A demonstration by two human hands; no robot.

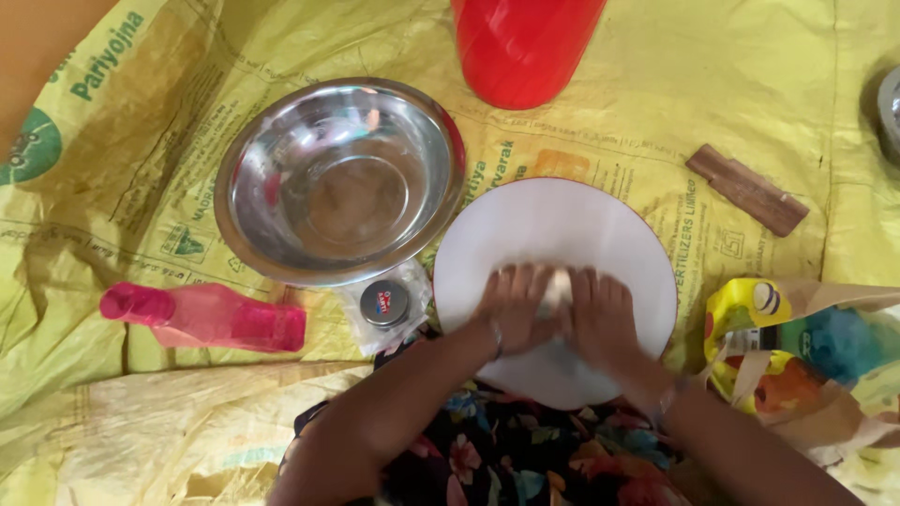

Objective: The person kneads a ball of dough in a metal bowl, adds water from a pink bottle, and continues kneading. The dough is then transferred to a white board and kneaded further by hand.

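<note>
hands [558, 319] on dough [559, 287], white board [553, 225]

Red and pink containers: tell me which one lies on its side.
The pink bottle, lying flat on the yellow sheet left of the hands. The red container at the top edge stands upright.

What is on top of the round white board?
Both hands, left hand and right hand, press on the round white board, with a pale lump showing between them. Its shape and size stay hidden under the fingers.
</note>
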